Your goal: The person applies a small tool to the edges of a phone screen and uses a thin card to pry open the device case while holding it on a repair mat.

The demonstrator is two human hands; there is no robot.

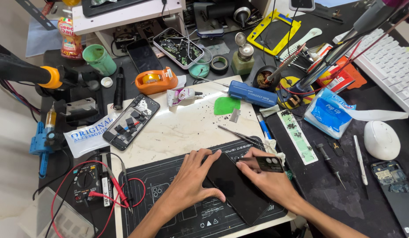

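Note:
A black phone (237,187) lies screen-up and tilted on a dark work mat (169,185) near the table's front edge. My left hand (193,178) rests flat on the phone's left side and pins it down. My right hand (268,178) pinches a small dark card (269,164) and holds it against the phone's upper right edge.
An opened phone body (131,121) lies on the white slab (182,128) to the left. Tweezers (239,135), a green pick (226,105), a blue tool (252,94), an orange tape dispenser (156,80), a multimeter (87,180) with red leads, a tissue pack (330,112) and a mouse (381,140) crowd the bench.

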